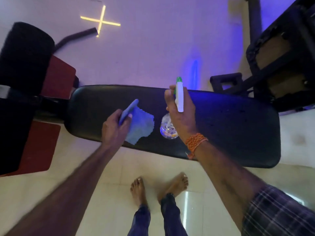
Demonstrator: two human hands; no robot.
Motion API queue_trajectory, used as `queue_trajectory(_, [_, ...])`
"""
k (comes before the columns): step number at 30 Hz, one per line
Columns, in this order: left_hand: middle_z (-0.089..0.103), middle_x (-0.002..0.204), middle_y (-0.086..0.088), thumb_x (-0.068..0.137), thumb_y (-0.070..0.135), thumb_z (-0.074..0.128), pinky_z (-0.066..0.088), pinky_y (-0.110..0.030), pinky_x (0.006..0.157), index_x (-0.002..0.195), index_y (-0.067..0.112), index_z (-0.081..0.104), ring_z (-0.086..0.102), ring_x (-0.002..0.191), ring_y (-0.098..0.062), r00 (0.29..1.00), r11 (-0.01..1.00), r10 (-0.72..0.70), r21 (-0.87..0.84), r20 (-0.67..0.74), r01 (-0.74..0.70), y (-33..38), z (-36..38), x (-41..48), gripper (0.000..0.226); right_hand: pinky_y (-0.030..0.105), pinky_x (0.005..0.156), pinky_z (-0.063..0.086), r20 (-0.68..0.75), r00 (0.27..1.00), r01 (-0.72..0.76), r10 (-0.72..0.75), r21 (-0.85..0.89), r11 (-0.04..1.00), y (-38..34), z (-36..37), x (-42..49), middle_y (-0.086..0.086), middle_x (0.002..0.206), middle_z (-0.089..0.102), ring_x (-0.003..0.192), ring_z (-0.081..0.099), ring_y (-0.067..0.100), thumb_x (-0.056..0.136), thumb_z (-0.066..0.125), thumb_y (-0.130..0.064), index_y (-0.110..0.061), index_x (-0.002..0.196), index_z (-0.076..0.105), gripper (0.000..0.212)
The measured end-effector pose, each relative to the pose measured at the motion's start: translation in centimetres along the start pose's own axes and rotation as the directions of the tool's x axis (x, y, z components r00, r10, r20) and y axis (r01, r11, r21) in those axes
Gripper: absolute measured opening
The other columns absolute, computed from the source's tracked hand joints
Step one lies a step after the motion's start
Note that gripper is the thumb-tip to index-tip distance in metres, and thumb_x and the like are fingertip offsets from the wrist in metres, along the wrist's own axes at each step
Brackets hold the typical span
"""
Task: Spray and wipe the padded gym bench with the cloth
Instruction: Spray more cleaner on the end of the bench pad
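The padded gym bench (230, 126) is black and runs left to right across the middle of the head view. A blue cloth (140, 125) hangs over the pad's left half, gripped at its upper edge by my left hand (115, 128). My right hand (180, 113) is closed around a spray bottle (179, 96) with a white head and green nozzle pointing away from me. Its clear body (167, 128) shows below my palm, above the middle of the pad. Fine droplets speckle the pad's right half.
Red and black padded machine parts (56, 77) stand at the left end of the bench. A dark machine frame (279, 57) and a black block (226, 80) sit at the far right. My bare feet (158, 186) stand on pale floor tiles in front of the bench.
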State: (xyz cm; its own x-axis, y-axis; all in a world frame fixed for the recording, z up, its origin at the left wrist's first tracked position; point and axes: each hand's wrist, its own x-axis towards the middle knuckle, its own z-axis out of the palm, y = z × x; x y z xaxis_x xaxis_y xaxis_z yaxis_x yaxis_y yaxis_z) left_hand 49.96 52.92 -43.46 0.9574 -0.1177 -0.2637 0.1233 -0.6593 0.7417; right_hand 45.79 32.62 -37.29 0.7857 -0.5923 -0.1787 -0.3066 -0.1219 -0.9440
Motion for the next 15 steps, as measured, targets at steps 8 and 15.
queue_trajectory(8, [0.051,0.073,-0.001,0.102,0.033,0.058,0.040,-0.035,0.064,0.084,0.010,0.050,0.045,0.068,-0.017,0.987,0.962,-0.140,-0.244,-0.072,0.119,-2.7,-4.1,-4.4,0.030,0.018,0.088,0.055,0.160,0.986,0.054,-0.040,-0.084,0.995,0.6,6.7,-1.3,-0.003,0.115,0.074,0.104,0.071,0.005,0.091,0.071,-0.054,-0.028,0.138,0.050,0.057])
queue_trajectory(15, [0.066,0.090,-0.014,0.100,0.050,0.048,0.050,-0.041,0.072,0.091,0.013,0.061,0.056,0.077,-0.020,0.966,0.896,-0.258,-0.370,0.014,0.245,-1.0,-2.9,-6.6,0.040,0.013,0.080,0.050,0.131,0.991,0.027,-0.005,-0.170,0.985,1.8,4.6,-2.6,-0.042,0.086,0.066,0.086,0.063,-0.018,0.082,0.085,-0.043,-0.023,0.133,0.051,0.064])
